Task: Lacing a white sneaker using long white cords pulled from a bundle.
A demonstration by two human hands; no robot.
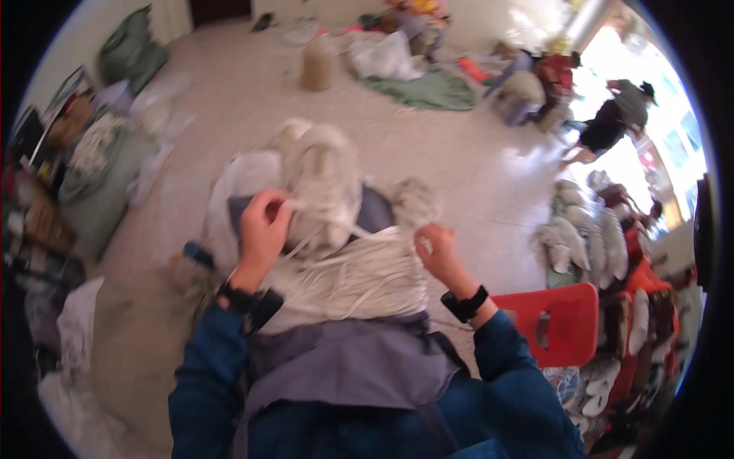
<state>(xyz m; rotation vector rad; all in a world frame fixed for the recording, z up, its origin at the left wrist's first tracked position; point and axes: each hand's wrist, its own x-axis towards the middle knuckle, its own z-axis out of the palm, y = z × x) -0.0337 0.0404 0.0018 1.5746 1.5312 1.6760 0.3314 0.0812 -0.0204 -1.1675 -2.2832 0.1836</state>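
Note:
A cream lace-up shoe (325, 164) stands in front of me, a pale strand of shoelace (340, 222) crossing its front. My left hand (264, 226) is at the shoe's left side, thumb and fingers pinched on the lace. To the right of the shoe my right hand (442, 258) is raised with its fingers closed; whatever they hold is too blurred to make out. Across my lap, over a grey apron (348, 359), lies a thick bundle of cream laces (359, 279). Another pale bundle (417, 203) sits just beyond my right hand.
Close on my right is a red plastic stool (569, 325). Many pale shoes (585, 222) line the right side. Stuffed green sacks (107, 199) and boxes crowd the left. Farther off stand a brownish container (316, 67) and a green cloth (428, 88). Another person (623, 115) is at the bright opening.

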